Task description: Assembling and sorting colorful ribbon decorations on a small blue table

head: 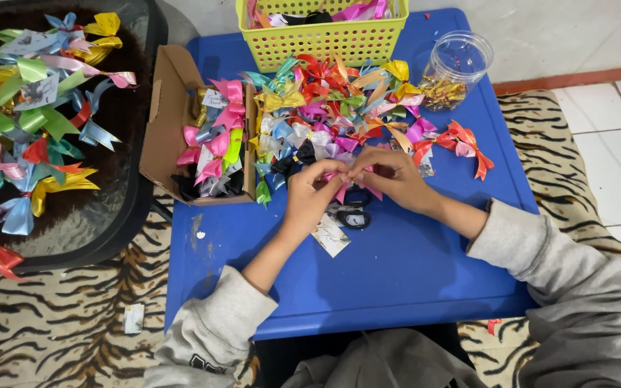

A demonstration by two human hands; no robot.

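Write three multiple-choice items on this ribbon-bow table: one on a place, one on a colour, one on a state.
1. Where does the clear plastic jar stand?
A. at the blue table's far right corner
B. inside the cardboard box
C. on the striped rug

2. What colour is the slotted basket at the table's far edge?
A. red
B. yellow-green
C. black

3. How do the left hand and right hand stand?
A. both flat on the table
B. one in the basket, one in the jar
C. fingertips together, pinching a pink ribbon bow

Answers:
1 A, the jar sits on the blue top, right of the basket.
2 B, its walls are yellow-green.
3 C, both hands meet on the pink bow just in front of the bow pile.
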